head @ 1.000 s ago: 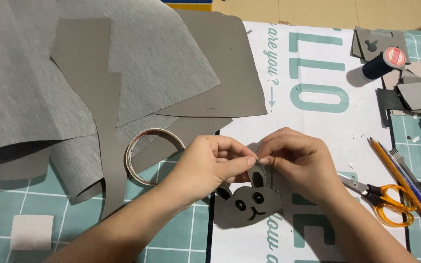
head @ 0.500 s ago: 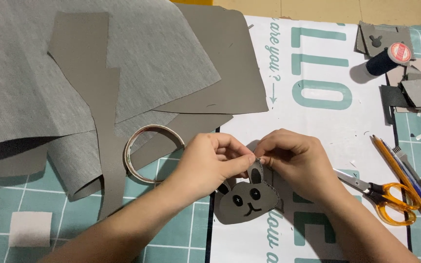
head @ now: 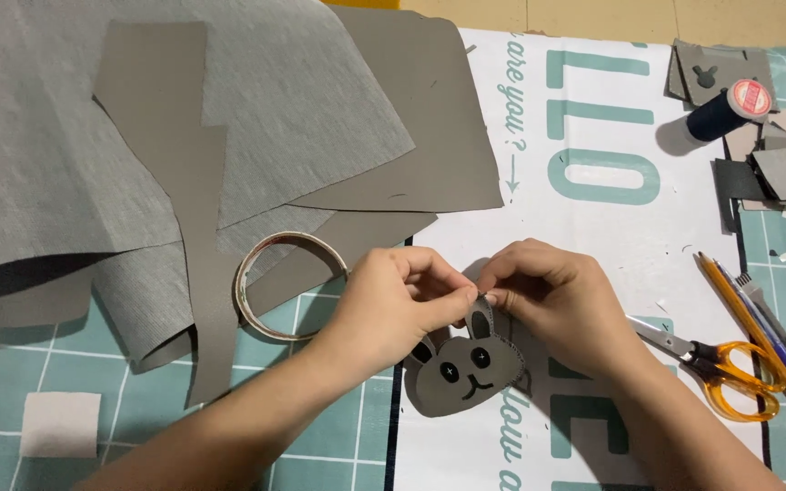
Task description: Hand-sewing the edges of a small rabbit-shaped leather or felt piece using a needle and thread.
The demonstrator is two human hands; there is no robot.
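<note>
A grey felt rabbit face [head: 466, 373] with black button eyes and a stitched mouth lies low in the middle of the head view, on a white printed sheet [head: 629, 236]. My left hand [head: 391, 305] and my right hand [head: 548, 295] meet fingertip to fingertip just above it. Both pinch the top of the rabbit's upright ear. The other ear is mostly hidden under my left hand.
Large grey fabric and card pieces [head: 184, 136] cover the upper left. A tape ring [head: 288, 284] lies beside my left hand. Orange-handled scissors [head: 716, 364], pencils [head: 757, 336], a dark thread spool [head: 725, 109] and grey scraps [head: 775, 168] sit to the right on a teal cutting mat [head: 65, 355].
The rabbit face and both hands have shifted only slightly; the fingertips stay pinched at the ear throughout.
</note>
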